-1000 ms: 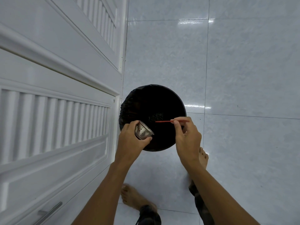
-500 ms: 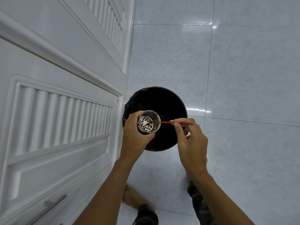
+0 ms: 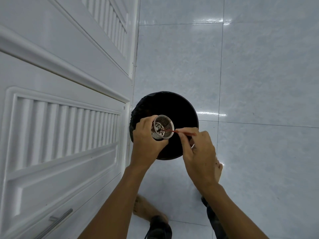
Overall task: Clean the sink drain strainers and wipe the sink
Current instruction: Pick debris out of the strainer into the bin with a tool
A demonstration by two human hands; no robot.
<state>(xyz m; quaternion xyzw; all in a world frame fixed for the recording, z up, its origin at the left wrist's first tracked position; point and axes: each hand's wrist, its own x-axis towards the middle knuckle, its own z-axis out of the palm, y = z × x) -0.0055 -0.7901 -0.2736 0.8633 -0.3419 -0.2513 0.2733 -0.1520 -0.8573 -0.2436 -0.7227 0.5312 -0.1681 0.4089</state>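
Observation:
My left hand (image 3: 147, 140) grips a small steel sink drain strainer (image 3: 163, 127), a perforated cup with its open mouth tilted up toward me. My right hand (image 3: 198, 152) pinches a thin red stick (image 3: 179, 132) whose tip reaches inside the strainer onto its holed bottom. Both hands hover over a round black trash bin (image 3: 183, 109) lined with a dark bag, standing on the floor.
White louvred cabinet doors (image 3: 65, 128) fill the left side, with a metal bar handle (image 3: 58, 221) low down. The bin stands right against them. Glossy pale floor tiles (image 3: 259, 83) spread to the right. My bare feet (image 3: 146, 209) stand below the bin.
My left hand has turned the strainer from sideways to mouth-up. The red stick's tip has gone from outside the strainer to inside it, against the bottom.

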